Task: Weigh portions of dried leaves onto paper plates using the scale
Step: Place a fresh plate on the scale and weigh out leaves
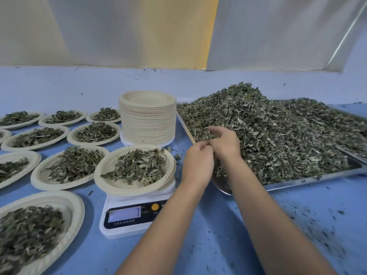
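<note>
**Another pinch for the scale.** A portion is being built up on the scale [127,229]. 1 paper plate [111,185] sits on its platform with a loose mound of leaves already on it. A single digit resembling 7 is shown on the display [124,214], though the reading is too faint to be trusted.

Both hands are seen at the near left edge of the heap of dried leaves [278,132], which is piled on a metal tray [317,176] just right of the scale. The right hand [224,143] is laid on the heap with its fingers curled into the leaves, and a small clump appears to be gathered under them. The left hand [196,161] is held against it, fingers bent inward. Whether anything is pinched there cannot be told, since only the back of the hand is shown.

The step in hand is judged to be the gathering of a further pinch. For the next move, the clump would need to be carried left over the tray's rim and let fall on the plate a little at a time, with the display watched.

A tall stack of empty plates [148,120] is kept behind the scale. The blue table [228,245] to the left is taken up by filled plates [39,181]. 1 of these lies so close to the plate being weighed that the reading could be disturbed by contact. Leaf crumbs are strewn over the table at the right.
</note>
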The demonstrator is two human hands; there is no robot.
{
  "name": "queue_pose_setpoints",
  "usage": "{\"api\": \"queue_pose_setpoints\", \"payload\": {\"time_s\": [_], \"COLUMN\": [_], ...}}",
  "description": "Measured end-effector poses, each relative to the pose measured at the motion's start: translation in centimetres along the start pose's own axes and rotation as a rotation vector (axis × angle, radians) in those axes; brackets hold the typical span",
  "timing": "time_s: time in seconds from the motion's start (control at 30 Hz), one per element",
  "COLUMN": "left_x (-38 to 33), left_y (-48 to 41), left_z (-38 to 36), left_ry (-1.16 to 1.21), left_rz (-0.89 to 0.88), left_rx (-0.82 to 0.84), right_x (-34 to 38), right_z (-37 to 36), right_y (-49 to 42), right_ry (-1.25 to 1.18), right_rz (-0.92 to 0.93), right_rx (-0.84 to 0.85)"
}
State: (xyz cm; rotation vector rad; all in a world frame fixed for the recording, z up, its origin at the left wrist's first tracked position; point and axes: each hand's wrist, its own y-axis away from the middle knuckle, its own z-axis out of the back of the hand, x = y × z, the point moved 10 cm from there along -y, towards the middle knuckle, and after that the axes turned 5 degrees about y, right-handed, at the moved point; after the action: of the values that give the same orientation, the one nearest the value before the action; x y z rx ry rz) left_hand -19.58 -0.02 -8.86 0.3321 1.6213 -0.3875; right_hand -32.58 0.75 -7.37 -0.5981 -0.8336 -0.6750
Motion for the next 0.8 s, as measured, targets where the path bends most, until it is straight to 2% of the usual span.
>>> {"api": "queue_pose_setpoints", "payload": {"time_s": [0.23,0.43,0.67,0.8], "left_x": [0.3,0.1,0.0,-0.2], "left_y": [-0.1,0.1,-0.3,-0.2], "left_z": [0.7,0.8,1.1,1.4], "left_ry": [0.056,0.076,0.116,0.13], "left_rz": [0.024,0.02,0.015,0.002], "left_rx": [-0.004,-0.003,0.009,0.007], "right_x": [-0.3,0.1,2.1,1.2], "right_z": [-0.7,-0.2,0.3,-0.5], "right_y": [0.1,0.2,0.9,1.0], "right_ry": [0.024,0.023,0.068,0.061], "right_rz": [0.007,-0.021,0.152,0.071], "right_rx": [0.073,0.014,-0.005,0.062]}}
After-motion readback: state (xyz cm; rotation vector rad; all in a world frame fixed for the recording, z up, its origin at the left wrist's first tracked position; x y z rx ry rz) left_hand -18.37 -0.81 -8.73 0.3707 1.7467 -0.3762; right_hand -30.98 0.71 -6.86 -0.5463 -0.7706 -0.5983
